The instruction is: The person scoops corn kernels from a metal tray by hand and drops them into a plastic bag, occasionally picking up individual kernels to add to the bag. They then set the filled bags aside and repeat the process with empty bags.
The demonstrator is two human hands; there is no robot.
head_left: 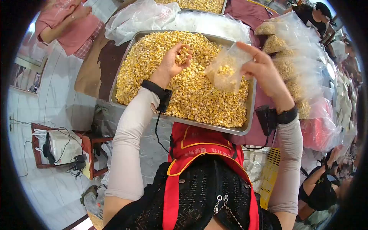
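Note:
A metal tray [250, 117] heaped with yellow corn kernels [153, 50] lies in front of me. My left hand [177, 60] is over the left-middle of the heap, fingers curled around a small handful of kernels. At the tray's right side, my right hand [264, 69] pinches the edge of a clear plastic bag [230, 71] between thumb and forefinger. Some kernels sit inside the bag, which hangs tilted over the heap. Its mouth is hard to make out.
Filled clear bags [285, 67] stand in a row to the right on a dark red cloth [260, 90]. Loose plastic sheeting [142, 19] and another tray [191, 7] lie beyond. A person in pink [69, 27] stands at left; other people are at right.

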